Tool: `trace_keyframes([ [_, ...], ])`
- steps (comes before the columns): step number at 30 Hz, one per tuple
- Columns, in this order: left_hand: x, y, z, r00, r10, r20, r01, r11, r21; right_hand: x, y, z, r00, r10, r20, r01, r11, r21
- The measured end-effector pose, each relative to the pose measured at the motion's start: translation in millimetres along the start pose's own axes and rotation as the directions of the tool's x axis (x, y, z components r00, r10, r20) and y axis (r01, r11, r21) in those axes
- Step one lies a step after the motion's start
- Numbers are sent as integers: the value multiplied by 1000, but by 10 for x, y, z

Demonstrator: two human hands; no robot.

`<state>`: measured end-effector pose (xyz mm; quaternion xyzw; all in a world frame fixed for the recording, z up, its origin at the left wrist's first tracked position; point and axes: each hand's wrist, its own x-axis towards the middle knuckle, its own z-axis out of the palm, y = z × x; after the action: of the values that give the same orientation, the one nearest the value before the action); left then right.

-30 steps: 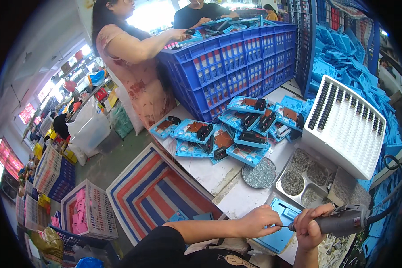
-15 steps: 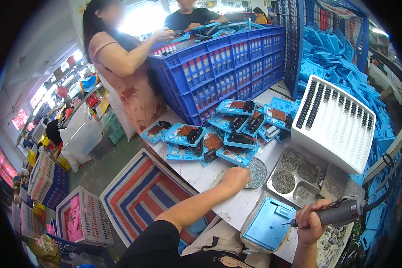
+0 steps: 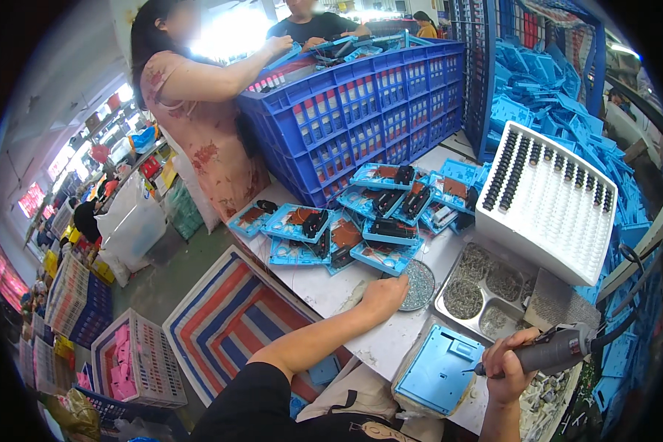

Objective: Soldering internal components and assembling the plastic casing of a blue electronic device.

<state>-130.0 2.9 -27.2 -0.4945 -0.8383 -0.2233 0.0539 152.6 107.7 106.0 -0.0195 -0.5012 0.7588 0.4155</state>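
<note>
My left hand (image 3: 384, 298) is closed at the left rim of a round dish (image 3: 421, 286) filled with small silvery screws. Its fingertips are partly hidden, and whatever they may pinch is too small to see. In my right hand (image 3: 510, 368) is a grey electric screwdriver (image 3: 556, 352), held level with its cable running off to the right. The bit points left, at the right edge of a blue plastic housing (image 3: 436, 372) that lies flat in front of me. Beyond my left hand sit several open blue housings (image 3: 387, 254) with wires and black parts inside.
A metal tray (image 3: 457, 300) of small metal parts lies right of the dish. Behind it leans a white foam tray (image 3: 545, 214) with rows of black parts. A blue crate (image 3: 361, 121) stands at the back. Two people are beyond it. A striped-lined crate (image 3: 232, 324) is at left.
The view has shifted slightly. My left hand stays by the screw dish and my right hand keeps the screwdriver near the housing. Across the table, a person's hand has moved over the blue crate.
</note>
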Motion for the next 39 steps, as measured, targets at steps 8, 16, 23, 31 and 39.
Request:
trace_keyframes([
  [8, -75, -144, -12, 994, 109, -10, -110, 994, -28, -71, -4, 71, 1000, -13, 7, 13, 1000, -11],
  [16, -329, 468, -421, 989, 145, -27, -144, 905, -401, -316, -38, -116, 1000, 12, -20, -15, 985, -173],
  [23, -664, 1066, -476, 871, 484, 85, -353, 736, -577, -641, -143, -137, 997, 80, 5, -80, 993, -85],
  [31, -743, 1000, -268, 749, 654, 111, -463, 636, -617, -859, -22, -28, 988, 138, -71, -154, 937, -312],
  [39, -745, 986, -237, 756, 644, 117, -454, 645, -614, -921, 117, -106, 983, 109, 148, -23, 873, -488],
])
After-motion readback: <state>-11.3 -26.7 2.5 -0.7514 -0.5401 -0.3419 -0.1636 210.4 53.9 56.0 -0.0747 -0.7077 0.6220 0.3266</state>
